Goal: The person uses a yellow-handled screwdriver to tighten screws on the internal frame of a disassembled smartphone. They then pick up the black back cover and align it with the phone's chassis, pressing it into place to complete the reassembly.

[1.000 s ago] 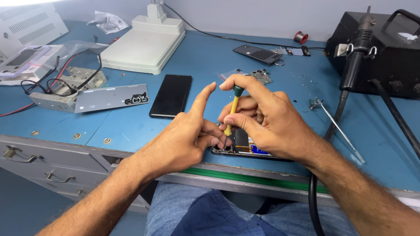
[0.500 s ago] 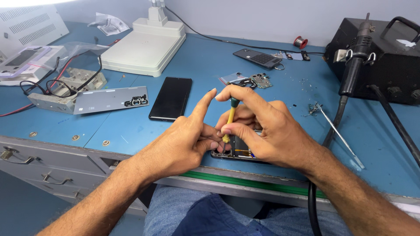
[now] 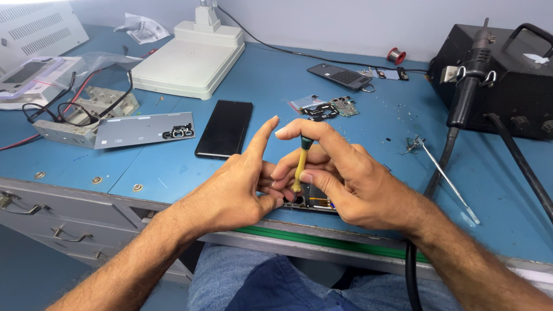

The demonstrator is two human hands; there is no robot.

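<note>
Blue workbench fills the view, grey drawers along its near left edge. Black hot-air station far right, its black handpiece hanging on the front, thick black hose running down past the near edge. White flat machine far centre-left. Grey box at far left corner, clear plastic bag just in front of it. Silver back cover with camera cutouts lies left, resting on a metal bracket tangled with black and red wires. Black phone lies flat, screen up, left of centre, well apart from the hands.

Left hand near centre: index finger sticking up free, the other fingers curled together and pressing down on the opened phone. That opened phone sits at the near edge of the bench, mostly hidden under both hands. Right hand just beside and touching the left, fingers clamped on a yellow screwdriver with dark cap, held upright, tip down on the opened phone's left end.

Second dark phone part far centre. Small circuit pieces just beyond the hands. Long thin metal tool lies right of the hands. Solder spool far, near the wall. Tiny screws scattered about.
</note>
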